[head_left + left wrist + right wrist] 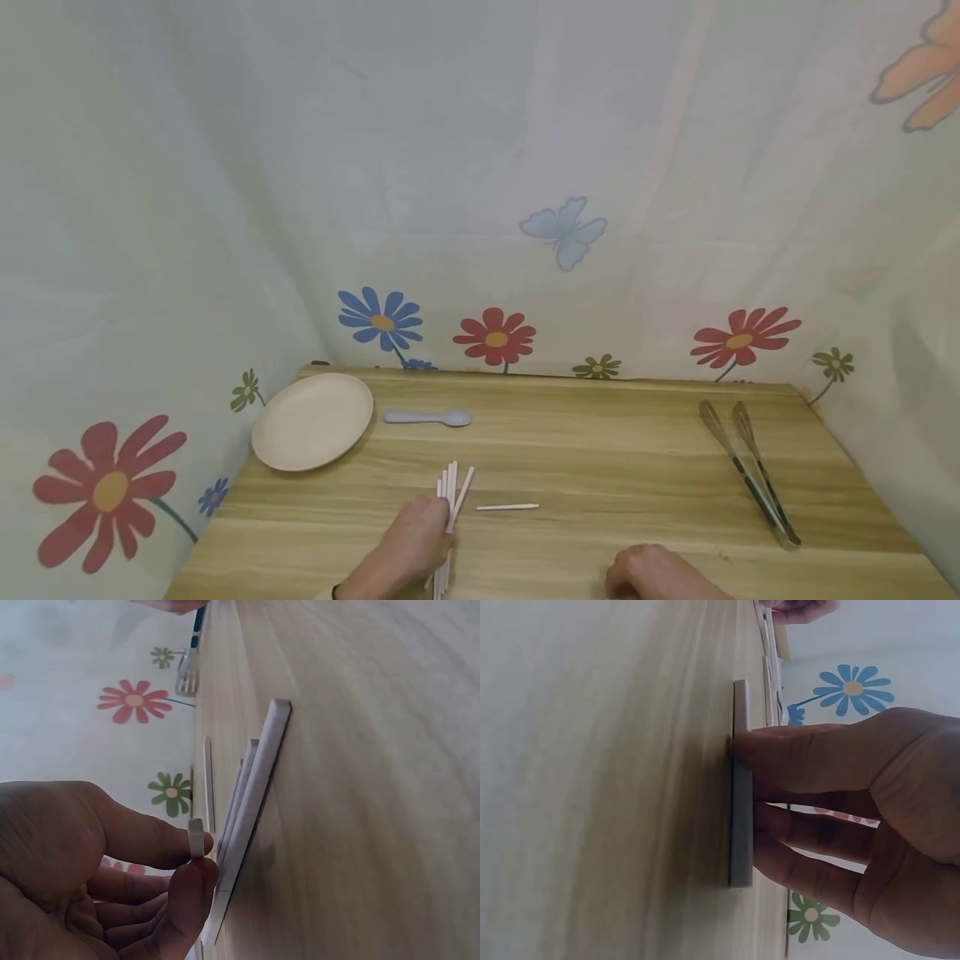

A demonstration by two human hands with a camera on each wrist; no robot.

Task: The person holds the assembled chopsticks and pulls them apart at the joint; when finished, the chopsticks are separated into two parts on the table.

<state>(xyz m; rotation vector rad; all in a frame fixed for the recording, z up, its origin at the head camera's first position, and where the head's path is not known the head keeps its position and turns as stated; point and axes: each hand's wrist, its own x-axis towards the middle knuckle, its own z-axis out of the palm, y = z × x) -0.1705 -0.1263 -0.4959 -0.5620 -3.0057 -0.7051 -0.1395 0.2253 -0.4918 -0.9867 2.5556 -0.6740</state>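
Note:
My left hand [420,537] is over a loose bundle of slim white sticks [441,483]. Thumb and forefinger pinch one white stick [196,838], whose squared end pokes out between them in the left wrist view. Beside that hand, several more sticks [251,791] lie on the wooden table [360,825]. My right hand [855,787] holds another pale stick [741,817] low at the tabletop, thumb on the near side and fingers behind. In the head view this hand [660,573] hides its stick. A single white stick [507,507] lies crosswise between the hands.
A cream plate [313,421] sits at the table's back left corner, with a pale blue spoon [427,417] to its right. Metal tongs [750,475] lie spread at the right. A flower-printed curtain [480,167] surrounds the back and sides.

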